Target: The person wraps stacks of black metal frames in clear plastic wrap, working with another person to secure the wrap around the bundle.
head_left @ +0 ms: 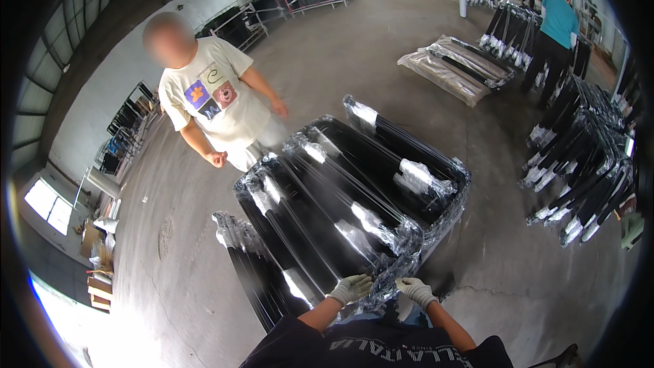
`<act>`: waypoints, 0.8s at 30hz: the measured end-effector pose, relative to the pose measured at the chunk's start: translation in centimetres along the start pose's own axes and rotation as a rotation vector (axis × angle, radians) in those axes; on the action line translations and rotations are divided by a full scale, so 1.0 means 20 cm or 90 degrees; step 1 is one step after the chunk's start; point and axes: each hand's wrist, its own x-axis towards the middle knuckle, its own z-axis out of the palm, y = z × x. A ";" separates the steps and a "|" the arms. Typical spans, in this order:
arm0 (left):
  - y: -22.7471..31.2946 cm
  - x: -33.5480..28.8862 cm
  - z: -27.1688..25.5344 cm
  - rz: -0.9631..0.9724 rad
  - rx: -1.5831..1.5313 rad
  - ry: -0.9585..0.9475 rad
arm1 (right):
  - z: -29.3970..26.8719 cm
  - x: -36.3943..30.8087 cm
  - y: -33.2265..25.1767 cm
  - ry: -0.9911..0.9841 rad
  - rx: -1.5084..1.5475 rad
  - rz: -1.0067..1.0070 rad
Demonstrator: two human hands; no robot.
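Note:
In front of me lies a stack of long black panels [310, 225], bundled in clear plastic film [430, 233] with white wrapping at their ends. My left hand [351, 289], in a pale knit glove, rests on the near edge of the bundle with its fingers stretched out. Close by on the right, my right hand [417, 291] wears the same kind of glove. Its fingers are bent together at the film's near corner, and what they pinch is too small to make out. A pale, thin piece shows just below that hand.
A person in a cream T-shirt [211, 85] stands across the bundle, at the far left. Another, in a teal top [558, 20], is by racks of black wrapped parts [579, 157] on the right. A flat wrapped pallet load [449, 71] lies on the concrete floor [340, 41].

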 end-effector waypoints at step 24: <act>0.02 -0.07 0.06 0.037 -0.042 0.016 | -0.01 0.00 -0.14 -0.009 0.023 0.028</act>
